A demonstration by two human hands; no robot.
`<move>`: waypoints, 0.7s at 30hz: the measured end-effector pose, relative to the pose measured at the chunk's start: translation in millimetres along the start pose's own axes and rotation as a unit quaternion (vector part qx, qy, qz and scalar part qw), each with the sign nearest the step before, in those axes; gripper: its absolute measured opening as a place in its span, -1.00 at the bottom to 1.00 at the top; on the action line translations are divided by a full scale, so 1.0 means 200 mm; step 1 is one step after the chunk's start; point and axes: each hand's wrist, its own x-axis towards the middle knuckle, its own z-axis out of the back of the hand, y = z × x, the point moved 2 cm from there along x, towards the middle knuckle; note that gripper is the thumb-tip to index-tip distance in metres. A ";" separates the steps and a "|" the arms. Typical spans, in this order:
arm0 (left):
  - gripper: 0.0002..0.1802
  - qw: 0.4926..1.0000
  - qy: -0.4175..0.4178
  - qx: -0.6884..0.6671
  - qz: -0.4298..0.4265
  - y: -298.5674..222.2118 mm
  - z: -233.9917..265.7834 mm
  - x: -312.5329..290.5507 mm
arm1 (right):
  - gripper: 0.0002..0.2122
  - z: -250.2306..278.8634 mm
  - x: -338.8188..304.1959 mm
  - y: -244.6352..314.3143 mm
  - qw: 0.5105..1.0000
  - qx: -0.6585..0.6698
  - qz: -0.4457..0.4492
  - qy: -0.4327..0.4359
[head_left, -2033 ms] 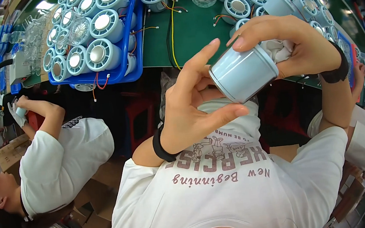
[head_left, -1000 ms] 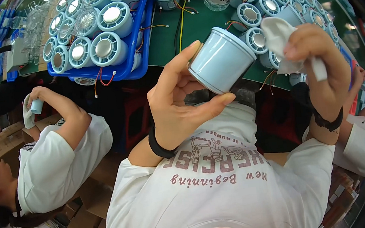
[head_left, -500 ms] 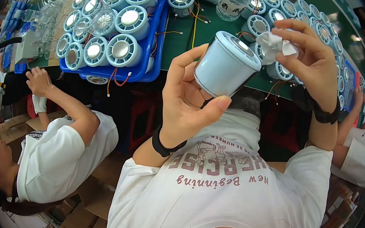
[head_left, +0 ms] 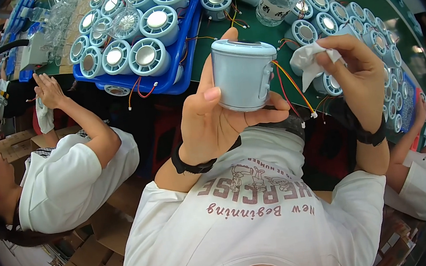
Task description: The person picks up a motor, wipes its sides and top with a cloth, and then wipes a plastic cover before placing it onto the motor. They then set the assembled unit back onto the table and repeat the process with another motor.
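Note:
My left hand grips a light-blue cylindrical housing with a rounded rim, held up in front of my chest. Its smooth side and a small raised panel face me, while red and yellow wires with a white plug hang from its right side. To the right, my right hand pinches a crumpled white tissue between thumb and fingers, apart from the housing. Part of the left fingers is hidden behind the housing.
A blue tray full of similar housings stands at the far left of the green table. A clear bottle and many more housings are beyond my hands. Co-workers sit to my left and right.
My left hand has turned the housing, so its wires and side panel now show and its metal-centred end has tipped away. The right hand's tissue has opened out a little and hangs lower.

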 end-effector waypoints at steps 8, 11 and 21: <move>0.01 0.949 -0.030 0.270 -0.158 0.03 0.01 0.01 | -0.87 -0.18 -0.06 -0.11 0.977 0.157 -0.118 0.081; 0.08 0.871 0.029 0.434 -0.227 0.04 0.00 0.02 | -0.87 -0.19 -0.11 -0.13 0.965 0.224 -0.090 0.099; 0.04 0.834 -0.039 0.510 -0.207 0.11 0.08 0.05 | -0.74 0.04 -0.16 -0.22 0.991 0.064 -0.084 0.087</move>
